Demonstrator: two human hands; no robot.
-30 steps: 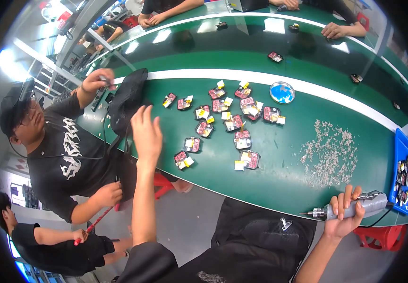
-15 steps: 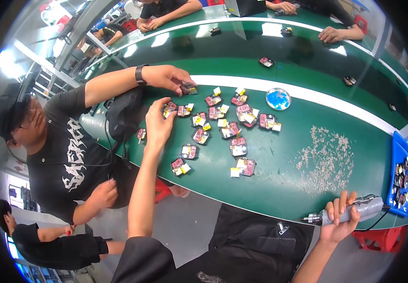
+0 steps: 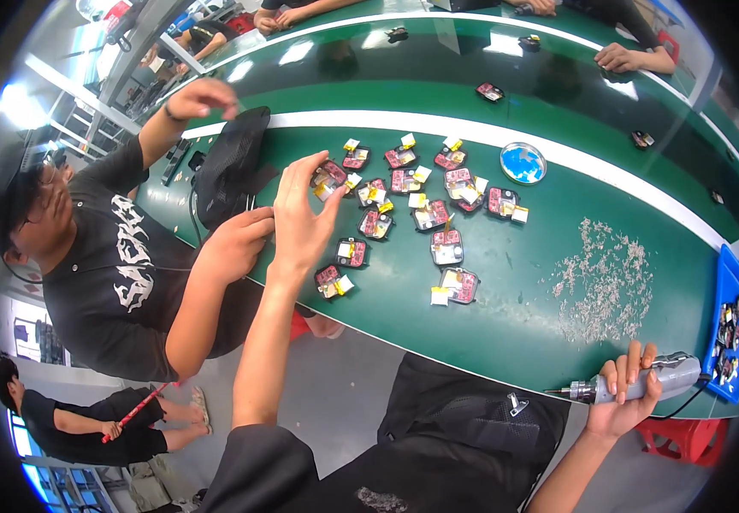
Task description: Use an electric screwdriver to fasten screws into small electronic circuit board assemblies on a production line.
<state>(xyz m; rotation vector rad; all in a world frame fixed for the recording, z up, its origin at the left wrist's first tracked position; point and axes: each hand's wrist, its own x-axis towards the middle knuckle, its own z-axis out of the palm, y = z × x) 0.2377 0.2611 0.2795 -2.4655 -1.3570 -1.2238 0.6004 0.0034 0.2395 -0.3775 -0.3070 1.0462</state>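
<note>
My left hand (image 3: 305,218) reaches over the bench with thumb and fingers curled around a small black case with a red circuit board (image 3: 329,177); the palm side of the grip is partly hidden. Low on the right, my right hand (image 3: 624,393) is wrapped around a grey electric screwdriver (image 3: 673,373), whose bit points left along the bench's near edge. Several similar open cases with red boards and white-and-yellow pieces (image 3: 448,248) lie between my hands, mostly nearer the left one.
Small pale bits (image 3: 605,282) are scattered on the green bench (image 3: 506,316). Behind them sits a round tin with blue contents (image 3: 523,162); a blue tray of parts (image 3: 733,325) stands at right. A co-worker's hand (image 3: 237,244) is close beside my left wrist, near a black bag (image 3: 228,171).
The view has shifted slightly. The co-worker's far hand has let go of a case and drawn back left; their other hand has risen beside my left wrist. My right hand keeps the screwdriver.
</note>
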